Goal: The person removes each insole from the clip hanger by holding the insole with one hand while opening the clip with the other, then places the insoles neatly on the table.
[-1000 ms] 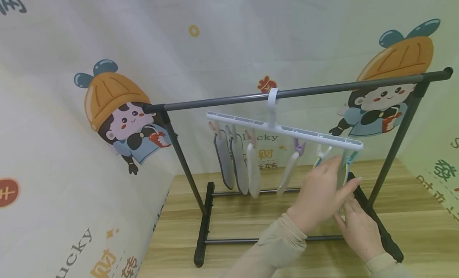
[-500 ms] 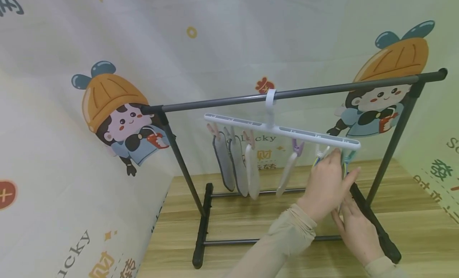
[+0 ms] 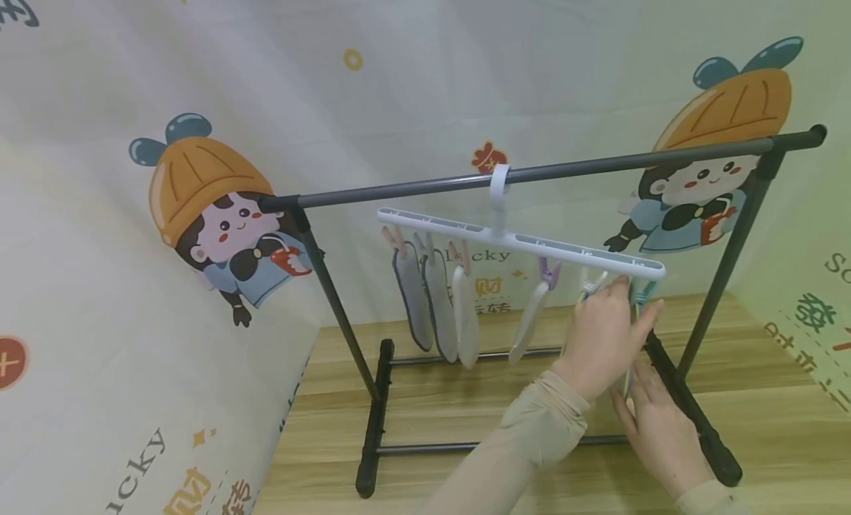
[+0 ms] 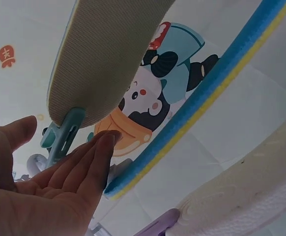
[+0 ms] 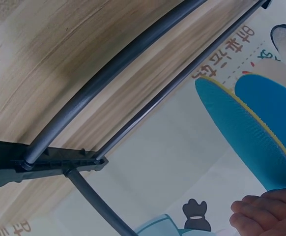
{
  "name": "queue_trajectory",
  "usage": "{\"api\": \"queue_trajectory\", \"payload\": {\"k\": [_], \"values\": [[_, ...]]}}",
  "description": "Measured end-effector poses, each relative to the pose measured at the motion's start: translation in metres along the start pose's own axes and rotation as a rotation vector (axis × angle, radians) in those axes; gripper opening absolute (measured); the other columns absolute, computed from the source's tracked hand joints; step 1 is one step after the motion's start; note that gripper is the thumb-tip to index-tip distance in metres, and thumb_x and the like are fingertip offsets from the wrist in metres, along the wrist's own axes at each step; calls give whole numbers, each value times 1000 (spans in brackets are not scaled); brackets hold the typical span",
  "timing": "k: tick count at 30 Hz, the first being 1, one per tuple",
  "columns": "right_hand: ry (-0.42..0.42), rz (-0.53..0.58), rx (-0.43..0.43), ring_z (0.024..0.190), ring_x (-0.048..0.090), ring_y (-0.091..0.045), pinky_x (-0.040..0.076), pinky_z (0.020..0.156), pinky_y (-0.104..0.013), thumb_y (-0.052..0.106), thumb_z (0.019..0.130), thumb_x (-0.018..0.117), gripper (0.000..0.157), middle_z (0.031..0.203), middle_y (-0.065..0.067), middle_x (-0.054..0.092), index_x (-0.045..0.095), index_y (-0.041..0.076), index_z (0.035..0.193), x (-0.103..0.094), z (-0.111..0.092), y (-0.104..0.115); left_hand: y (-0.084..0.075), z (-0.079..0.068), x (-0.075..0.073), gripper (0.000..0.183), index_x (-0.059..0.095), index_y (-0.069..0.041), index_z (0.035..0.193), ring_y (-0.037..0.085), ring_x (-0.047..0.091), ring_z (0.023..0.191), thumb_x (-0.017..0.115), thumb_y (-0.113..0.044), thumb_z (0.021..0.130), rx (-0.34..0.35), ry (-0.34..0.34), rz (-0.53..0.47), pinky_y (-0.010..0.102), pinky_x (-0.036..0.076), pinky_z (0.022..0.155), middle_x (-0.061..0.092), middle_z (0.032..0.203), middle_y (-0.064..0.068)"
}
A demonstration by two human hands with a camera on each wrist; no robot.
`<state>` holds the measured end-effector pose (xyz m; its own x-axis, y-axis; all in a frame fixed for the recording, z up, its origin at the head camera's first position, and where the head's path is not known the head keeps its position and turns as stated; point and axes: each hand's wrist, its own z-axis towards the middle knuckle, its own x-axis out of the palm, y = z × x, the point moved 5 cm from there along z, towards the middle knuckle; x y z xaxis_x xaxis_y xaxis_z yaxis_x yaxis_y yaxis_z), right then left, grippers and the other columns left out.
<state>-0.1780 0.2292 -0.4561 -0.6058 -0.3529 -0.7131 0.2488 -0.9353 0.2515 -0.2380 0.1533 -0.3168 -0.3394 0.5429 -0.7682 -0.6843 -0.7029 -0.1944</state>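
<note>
A white clip hanger (image 3: 459, 230) bears several insoles on small clips. My left hand (image 3: 601, 341) is raised under its right end, fingers straight and thumb spread. In the left wrist view, the left hand (image 4: 59, 182) lies beside a teal clip (image 4: 67, 130) that holds a beige-faced insole (image 4: 103, 54); a blue insole with a yellow edge (image 4: 192, 105) hangs past the fingertips. Lower down, my right hand (image 3: 665, 423) pinches the teal-faced insole (image 5: 246, 130) between thumb and fingers. A second blue insole (image 5: 271, 101) hangs behind it.
The hanger hooks over the bar of a dark metal rack (image 3: 412, 188) on a wooden table (image 3: 319, 456). Two grey insoles with dark edges hang at left, by a white insole (image 3: 467, 323). Another pale insole (image 3: 530, 323) hangs from a purple clip (image 3: 549, 271).
My left hand has shifted slightly right and up toward the teal clip. My right hand has moved a little lower along the insole. The head view has shifted slightly.
</note>
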Motion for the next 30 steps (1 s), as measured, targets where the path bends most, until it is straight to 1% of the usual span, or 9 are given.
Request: {"api": "queue_trajectory", "payload": {"k": [5, 8, 13, 16, 18, 23, 28, 30], "values": [[8, 7, 13, 108, 59, -56, 54, 78, -61, 8, 89, 69, 47, 126, -38, 57, 54, -17, 126, 1, -1, 2, 1, 1, 4, 28, 65, -15, 99, 0, 50, 62, 58, -43, 99, -16, -23, 14, 12, 41, 53, 57, 73, -11], [23, 9, 32, 112, 57, -56, 50, 85, -64, 8, 91, 67, 46, 127, -38, 56, 53, -18, 126, 2, -1, 2, 2, 3, 6, 28, 64, -17, 93, -1, 50, 60, 59, -44, 98, -33, -36, 8, 12, 39, 52, 57, 72, -12], [8, 22, 18, 112, 57, -56, 49, 86, -65, 8, 92, 67, 49, 127, -39, 55, 51, -18, 130, 0, -2, 4, 3, 6, 10, 31, 63, -20, 87, -1, 52, 59, 59, -50, 96, -71, -48, 3, 14, 40, 50, 56, 68, -13], [-1, 24, 12, 113, 57, -55, 49, 87, -65, 7, 90, 68, 51, 127, -39, 56, 50, -18, 130, -1, -3, 5, 4, 8, 11, 34, 62, -20, 83, 0, 54, 58, 58, -51, 96, -78, -52, 11, 15, 41, 50, 55, 65, -13], [0, 22, 11, 113, 57, -55, 49, 87, -64, 7, 90, 69, 51, 127, -39, 56, 50, -18, 130, -1, -4, 4, 4, 8, 12, 34, 62, -21, 84, 1, 58, 59, 56, -52, 97, -80, -48, 30, 16, 43, 51, 56, 65, -13], [14, 16, 19, 114, 56, -56, 49, 87, -64, 9, 92, 67, 51, 129, -39, 54, 49, -19, 131, 1, -6, 3, 5, 6, 14, 36, 65, -20, 86, 6, 67, 64, 53, -51, 99, -75, -35, 72, 18, 49, 54, 63, 68, -11], [14, 2, 16, 111, 58, -55, 51, 83, -63, 9, 93, 65, 49, 128, -39, 54, 49, -19, 130, 1, -9, 2, 5, 4, 13, 36, 67, -18, 85, 7, 68, 63, 53, -48, 100, -54, -40, 96, 17, 48, 53, 66, 67, -9], [19, -2, 18, 112, 57, -55, 51, 84, -63, 9, 94, 64, 49, 129, -39, 54, 49, -19, 130, 2, -10, 2, 5, 3, 13, 35, 66, -18, 82, 4, 64, 59, 54, -46, 99, -41, -43, 91, 16, 46, 51, 63, 62, -10]]}}
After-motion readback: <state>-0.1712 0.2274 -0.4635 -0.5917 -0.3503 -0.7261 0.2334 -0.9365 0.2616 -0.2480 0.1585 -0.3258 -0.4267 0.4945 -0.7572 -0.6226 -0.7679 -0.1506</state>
